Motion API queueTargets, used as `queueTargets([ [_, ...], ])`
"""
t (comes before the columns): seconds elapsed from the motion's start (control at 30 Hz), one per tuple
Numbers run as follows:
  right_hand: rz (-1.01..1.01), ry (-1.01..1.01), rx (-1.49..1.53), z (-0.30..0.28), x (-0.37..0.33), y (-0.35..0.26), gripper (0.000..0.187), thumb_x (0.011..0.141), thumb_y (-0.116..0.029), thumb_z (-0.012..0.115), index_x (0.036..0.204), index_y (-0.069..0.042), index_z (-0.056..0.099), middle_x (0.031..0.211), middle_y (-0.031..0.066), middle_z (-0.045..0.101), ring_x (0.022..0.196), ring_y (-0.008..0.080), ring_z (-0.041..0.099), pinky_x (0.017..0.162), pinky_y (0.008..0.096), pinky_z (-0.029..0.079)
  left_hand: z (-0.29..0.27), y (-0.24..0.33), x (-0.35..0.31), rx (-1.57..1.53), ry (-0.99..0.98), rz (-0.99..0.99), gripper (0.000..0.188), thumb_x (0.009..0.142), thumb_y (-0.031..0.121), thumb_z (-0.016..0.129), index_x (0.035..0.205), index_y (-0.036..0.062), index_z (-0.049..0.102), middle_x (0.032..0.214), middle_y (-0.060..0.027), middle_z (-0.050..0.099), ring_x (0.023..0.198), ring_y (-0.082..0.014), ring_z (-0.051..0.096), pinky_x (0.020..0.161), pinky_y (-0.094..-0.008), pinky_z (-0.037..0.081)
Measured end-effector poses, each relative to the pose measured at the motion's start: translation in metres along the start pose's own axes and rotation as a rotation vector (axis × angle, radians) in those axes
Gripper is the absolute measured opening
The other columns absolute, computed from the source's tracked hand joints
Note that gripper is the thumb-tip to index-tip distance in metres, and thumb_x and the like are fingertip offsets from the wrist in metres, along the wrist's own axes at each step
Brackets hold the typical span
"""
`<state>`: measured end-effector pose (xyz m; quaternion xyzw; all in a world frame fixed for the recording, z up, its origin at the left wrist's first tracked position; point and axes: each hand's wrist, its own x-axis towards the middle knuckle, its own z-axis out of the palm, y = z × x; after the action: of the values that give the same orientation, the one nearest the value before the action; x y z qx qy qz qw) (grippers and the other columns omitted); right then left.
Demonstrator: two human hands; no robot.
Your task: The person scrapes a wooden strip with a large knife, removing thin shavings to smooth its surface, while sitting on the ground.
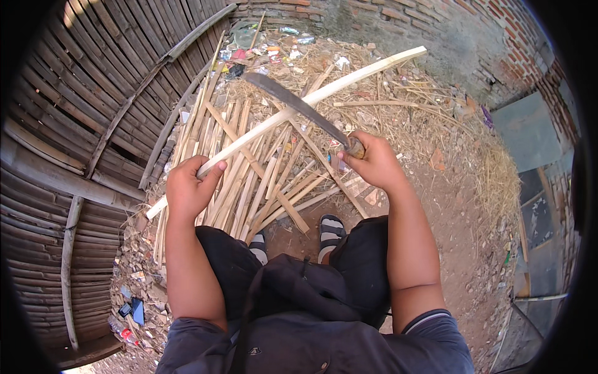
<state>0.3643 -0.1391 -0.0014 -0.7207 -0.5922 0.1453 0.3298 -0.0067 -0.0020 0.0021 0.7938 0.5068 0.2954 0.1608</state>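
Observation:
My left hand [194,187] is closed round a long pale wooden strip [255,133] near its lower left end. The strip slants up to the far right, well above the ground litter. In my right hand [375,161] is the wooden handle of a machete [288,97]. Its dark, slightly curved blade points up to the far left and crosses over the strip near the middle. Whether blade and strip touch I cannot tell. Beneath them lies a pile of cut wooden strips [252,187], some crossing over others.
A slatted bamboo wall [93,93] rises on the left, and a worn brick wall [398,25] stands at the back. Straw [423,134] and plastic litter [274,53] cover the dirt ground. A plastic bottle [124,332] lies at the lower left. My sandalled feet [331,232] are close to the pile.

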Motion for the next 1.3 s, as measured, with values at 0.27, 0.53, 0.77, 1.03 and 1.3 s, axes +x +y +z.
queueTargets([
  [0.27, -0.014, 0.134, -0.096, 0.000, -0.004, -0.001, 0.034, 0.088, -0.028, 0.084, 0.111, -0.006, 0.071, 0.082, 0.0188, 0.073, 0.080, 0.0397, 0.074, 0.071, 0.0481, 0.056, 0.002, 0.011, 0.000, -0.031, 0.026, -0.028, 0.040, 0.088, 0.043, 0.087, 0.092, 0.0041, 0.079, 0.075, -0.0135, 0.072, 0.066, -0.0285, 0.071, 0.063, -0.0403, 0.053],
  [0.53, -0.074, -0.068, -0.199, -0.001, -0.006, -0.032, 0.030, 0.087, -0.022, 0.083, 0.108, -0.007, 0.071, 0.093, 0.0177, 0.076, 0.088, 0.0399, 0.074, 0.076, 0.0479, 0.057, 0.004, 0.009, -0.004, -0.033, 0.040, 0.048, 0.041, 0.088, 0.044, 0.087, 0.089, 0.0036, 0.078, 0.074, -0.0139, 0.071, 0.066, -0.0307, 0.070, 0.063, -0.0417, 0.053],
  [0.77, 0.162, 0.282, 0.061, -0.027, 0.002, 0.020, 0.035, 0.092, -0.027, 0.084, 0.111, -0.001, 0.072, 0.084, 0.0189, 0.073, 0.075, 0.0372, 0.071, 0.071, 0.0424, 0.054, 0.001, 0.009, 0.000, -0.029, 0.062, 0.024, 0.038, 0.087, 0.041, 0.087, 0.089, 0.0043, 0.078, 0.072, -0.0138, 0.069, 0.066, -0.0313, 0.069, 0.063, -0.0411, 0.053],
  [1.03, -0.180, -0.048, -0.286, 0.004, -0.009, -0.029, 0.033, 0.082, -0.022, 0.084, 0.110, -0.012, 0.070, 0.095, 0.0161, 0.076, 0.092, 0.0412, 0.074, 0.079, 0.0531, 0.058, 0.008, 0.008, -0.003, -0.058, 0.039, 0.087, 0.037, 0.087, 0.037, 0.088, 0.090, 0.0020, 0.078, 0.071, -0.0133, 0.069, 0.064, -0.0284, 0.068, 0.062, -0.0394, 0.052],
  [1.3, 0.224, 0.295, 0.038, -0.029, 0.005, 0.015, 0.031, 0.091, -0.027, 0.083, 0.106, -0.002, 0.072, 0.079, 0.0188, 0.073, 0.072, 0.0323, 0.072, 0.068, 0.0429, 0.055, -0.002, 0.011, -0.002, -0.033, -0.016, -0.019, 0.038, 0.085, 0.041, 0.089, 0.089, 0.0042, 0.079, 0.072, -0.0132, 0.072, 0.063, -0.0272, 0.070, 0.061, -0.0391, 0.052],
])
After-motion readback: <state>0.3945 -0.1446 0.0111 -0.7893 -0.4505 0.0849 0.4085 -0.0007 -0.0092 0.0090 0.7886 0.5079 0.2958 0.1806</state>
